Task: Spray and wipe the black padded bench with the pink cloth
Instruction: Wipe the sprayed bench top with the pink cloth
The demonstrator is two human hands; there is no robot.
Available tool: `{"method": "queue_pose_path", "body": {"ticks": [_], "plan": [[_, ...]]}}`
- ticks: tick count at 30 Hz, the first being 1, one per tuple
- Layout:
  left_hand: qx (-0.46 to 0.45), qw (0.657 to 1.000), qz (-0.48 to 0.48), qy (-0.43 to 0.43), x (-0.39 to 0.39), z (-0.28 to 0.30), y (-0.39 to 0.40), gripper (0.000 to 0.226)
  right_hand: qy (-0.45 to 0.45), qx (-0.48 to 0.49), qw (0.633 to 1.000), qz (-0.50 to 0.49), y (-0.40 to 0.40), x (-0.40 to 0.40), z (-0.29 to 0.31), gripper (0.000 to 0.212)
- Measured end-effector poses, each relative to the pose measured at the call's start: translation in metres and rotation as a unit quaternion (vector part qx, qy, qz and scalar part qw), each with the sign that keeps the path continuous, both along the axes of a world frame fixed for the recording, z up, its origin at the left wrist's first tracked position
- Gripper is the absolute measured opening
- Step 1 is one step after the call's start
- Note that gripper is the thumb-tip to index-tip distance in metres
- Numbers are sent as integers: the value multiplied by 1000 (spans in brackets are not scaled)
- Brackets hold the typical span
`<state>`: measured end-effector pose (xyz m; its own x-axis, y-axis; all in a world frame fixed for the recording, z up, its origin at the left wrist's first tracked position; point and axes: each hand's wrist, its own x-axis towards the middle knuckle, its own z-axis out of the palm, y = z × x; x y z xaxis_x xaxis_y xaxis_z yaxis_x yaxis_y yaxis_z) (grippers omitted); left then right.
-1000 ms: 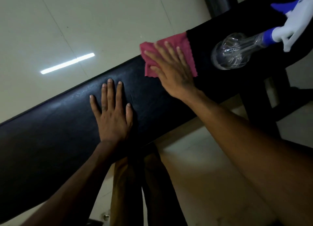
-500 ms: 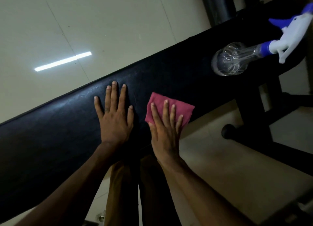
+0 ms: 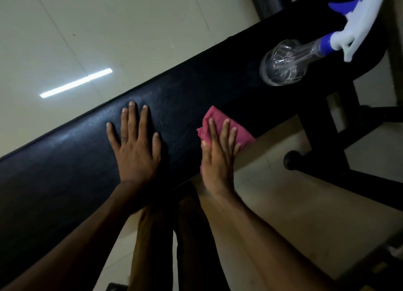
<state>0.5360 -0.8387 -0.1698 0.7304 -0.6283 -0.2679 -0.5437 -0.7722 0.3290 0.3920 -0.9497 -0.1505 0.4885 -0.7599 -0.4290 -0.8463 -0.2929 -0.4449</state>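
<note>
On the black padded bench point(image 3: 196, 99), the right hand point(image 3: 218, 157) presses flat on the pink cloth point(image 3: 237, 131) at its near edge (soft, limp; best pinned under the palm). The left hand point(image 3: 136, 146) rests open beside it.

Cloth point(image 3: 226, 127) on bench point(image 3: 65, 170); spray bottle point(image 3: 305, 57) lying farther right.

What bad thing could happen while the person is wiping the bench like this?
Two things might go wrong. The spray bottle lies on its side on the black bench, close to the near edge, so it could roll off or leak if bumped. The pink cloth is under the right hand right at the bench's near edge, so the hand might slip off and drop it. The left hand pressed flat helps keep balance.
</note>
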Motion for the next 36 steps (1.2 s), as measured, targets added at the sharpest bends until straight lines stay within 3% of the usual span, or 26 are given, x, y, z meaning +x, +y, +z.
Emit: {"method": "queue_pose_path", "body": {"ticks": [2,4,7,10,12,14,16,18,19,22,25,27,31,36], "plan": [[-3,1000,-10,8,2,1,1,65,-2,-24,999,-35,-36,-8,-7,53],[-5,1000,-14,12,1,2,2,65,-10,-46,988,-148,-66,-6,-11,55],[-2,1000,-6,9,0,1,1,64,5,-31,973,-228,-48,20,-10,56],[0,1000,-4,5,1,1,1,64,25,-17,998,-47,15,23,2,58],[-5,1000,-9,11,2,1,1,65,51,-23,996,65,15,5,3,57],[-8,1000,-9,11,1,0,2,64,64,-54,995,48,-24,-4,-5,54],[-7,1000,-9,8,1,-1,2,64,64,-83,992,-67,-61,2,-11,54],[-7,1000,-8,8,1,-3,2,64,51,-74,984,-153,-62,17,-12,54],[-4,1000,-9,6,1,-3,2,63,43,-66,985,-151,-48,25,-10,55],[-5,1000,-17,22,4,-1,3,63,44,-47,997,41,12,29,1,57],[-17,999,-22,36,7,2,5,63,50,-68,975,207,3,8,1,58],[-36,998,-22,46,9,5,6,61,62,-88,971,212,-41,11,-3,55],[-93,991,-12,93,11,11,8,59,28,-75,997,3,-60,58,-6,54],[-118,984,16,134,19,29,9,63,-38,20,976,212,3,79,18,56]]}}
